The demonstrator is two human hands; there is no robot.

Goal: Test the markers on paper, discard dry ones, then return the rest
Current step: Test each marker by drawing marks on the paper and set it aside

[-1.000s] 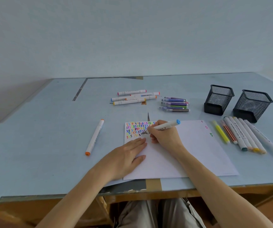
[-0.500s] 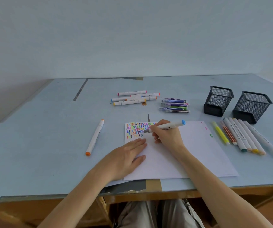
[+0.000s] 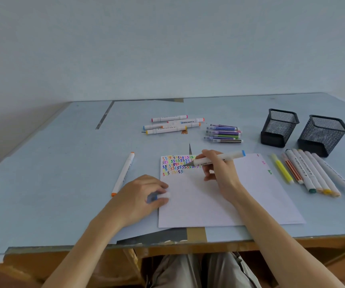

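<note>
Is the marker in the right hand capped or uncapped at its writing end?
Uncapped. The marker shows a bare grey tip over the paper, and the left hand holds a cap.

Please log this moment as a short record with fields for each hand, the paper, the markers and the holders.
right hand: grips the blue-ended marker, tip on the paper
left hand: holds a white and blue cap at the paper's left edge
paper: coloured squiggles in its top left corner; a few marks at top right
lone marker: orange-ended, left of the paper
far markers: lying beyond the paper, thin pens beside them
right row: markers lying side by side
mesh holders: two, upright, nothing seen in them
</note>
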